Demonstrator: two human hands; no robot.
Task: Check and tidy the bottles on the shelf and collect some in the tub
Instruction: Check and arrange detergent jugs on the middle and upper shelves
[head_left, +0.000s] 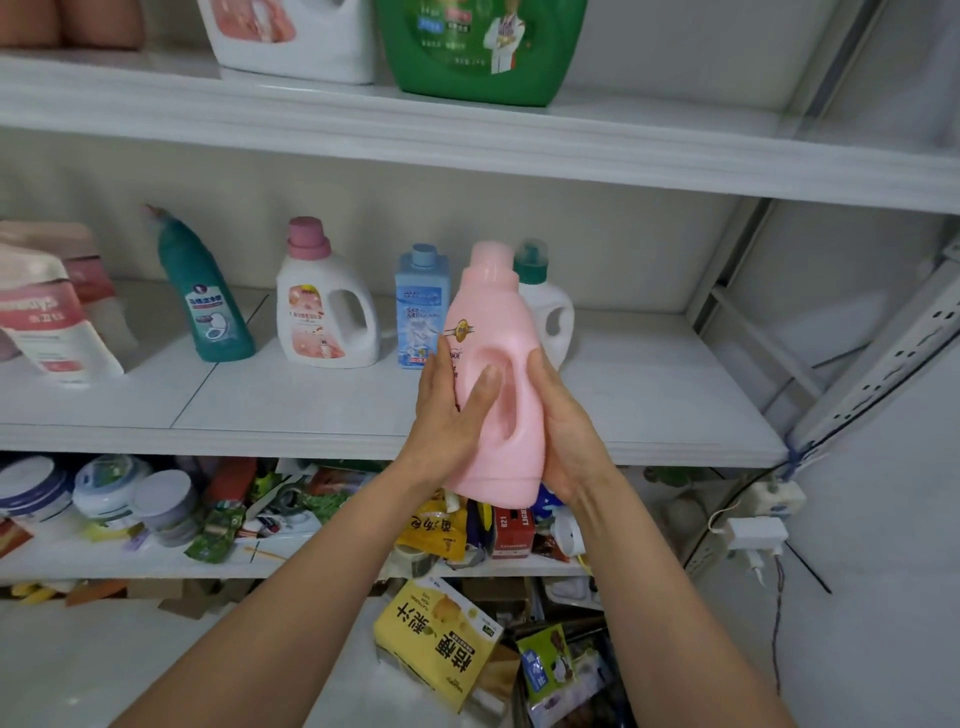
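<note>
Spanning the view, a white shelf (649, 405) is noted, its middle board carrying the row under check. On the board above, a large green jug (478, 47) and a white jug (291, 41) are set side by side, both cut off by the top edge. A pink bottle (491, 312) is held in front of the middle board, clear of its surface, near upright, cap on, handle recess turned toward the camera. It is clasped from both sides: the left hand (447, 410) is wrapped round its left flank with the thumb laid across the front, and the right hand (563, 421) is cupped round its right flank and lower body. Behind it, four bottles are stood in a line: a teal bottle (208, 301), a pink-capped bottle (322, 312), a blue bottle (418, 312), and a green-capped bottle (550, 317) partly hidden by the pink one. No tub is seen. The step in hand is judged to be the inspection of a single bottle held off the row. A decision is called for next: either the bottle is set upright on the bare board beside the row, or it is carried to the tub, which must first be found out of frame.
</note>
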